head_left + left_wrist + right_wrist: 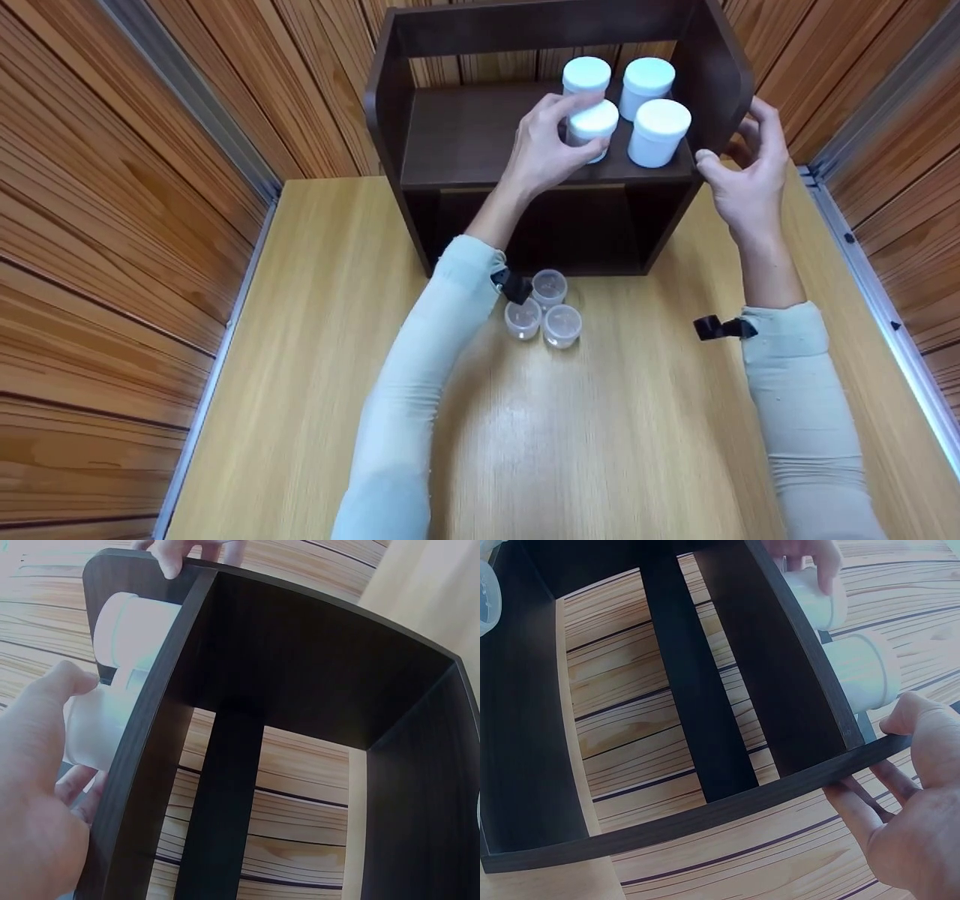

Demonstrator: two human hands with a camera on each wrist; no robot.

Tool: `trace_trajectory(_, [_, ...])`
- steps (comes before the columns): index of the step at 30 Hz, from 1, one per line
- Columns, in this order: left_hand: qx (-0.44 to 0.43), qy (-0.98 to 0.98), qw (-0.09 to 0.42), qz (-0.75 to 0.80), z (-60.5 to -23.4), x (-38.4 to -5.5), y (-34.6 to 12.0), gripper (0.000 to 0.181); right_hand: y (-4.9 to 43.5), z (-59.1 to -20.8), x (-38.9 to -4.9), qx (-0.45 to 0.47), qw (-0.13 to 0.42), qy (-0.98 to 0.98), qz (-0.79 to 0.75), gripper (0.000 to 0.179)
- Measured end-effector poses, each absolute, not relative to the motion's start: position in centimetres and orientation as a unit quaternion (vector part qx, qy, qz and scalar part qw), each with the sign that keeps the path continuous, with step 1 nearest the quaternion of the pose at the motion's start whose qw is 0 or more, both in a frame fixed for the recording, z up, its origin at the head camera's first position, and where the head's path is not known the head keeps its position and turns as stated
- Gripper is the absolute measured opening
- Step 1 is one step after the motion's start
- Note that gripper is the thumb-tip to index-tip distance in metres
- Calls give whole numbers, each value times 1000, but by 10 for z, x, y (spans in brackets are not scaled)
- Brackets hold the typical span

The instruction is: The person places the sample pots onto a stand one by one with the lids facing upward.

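A white jar (pixel 597 120) at the upper shelf (pixel 472 135) is clamped in the fingers of the left hand (pixel 544 144); three other jars (pixel 658 133) stand beyond and beside them. The right hand (pixel 752 181) grips the dark side panel (pixel 720 71).

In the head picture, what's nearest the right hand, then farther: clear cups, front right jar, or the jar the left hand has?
1. Front right jar: on the shelf, left of the right hand.
2. Front left jar, held by the left hand: one place further left.
3. Clear cups: on the table, in front of the shelf.
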State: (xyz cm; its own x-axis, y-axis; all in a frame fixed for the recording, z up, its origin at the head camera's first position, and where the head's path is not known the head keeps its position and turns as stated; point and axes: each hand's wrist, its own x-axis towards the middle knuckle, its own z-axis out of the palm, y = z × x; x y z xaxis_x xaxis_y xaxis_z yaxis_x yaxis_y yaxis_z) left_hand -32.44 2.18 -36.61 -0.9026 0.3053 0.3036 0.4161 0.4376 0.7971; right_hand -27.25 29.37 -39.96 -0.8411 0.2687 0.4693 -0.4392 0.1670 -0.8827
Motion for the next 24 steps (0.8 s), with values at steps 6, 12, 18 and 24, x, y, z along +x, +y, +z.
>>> trace_trajectory(6, [-223, -846, 52, -481, -366, -323, 20, 55, 294, -400, -272, 58, 275, -716, 640, 61])
trace_trajectory(12, [-233, -839, 61, -487, -368, -324, 20, 55, 295, -400, -272, 56, 277, -716, 639, 61])
trace_trajectory(18, [-243, -835, 76, -487, -369, -323, 20, 58, 295, -400, -272, 55, 278, -714, 640, 61])
trace_trajectory(24, [-248, -835, 90, -482, -370, -321, 18, 63, 295, -400, -273, 61, 279, -715, 639, 62])
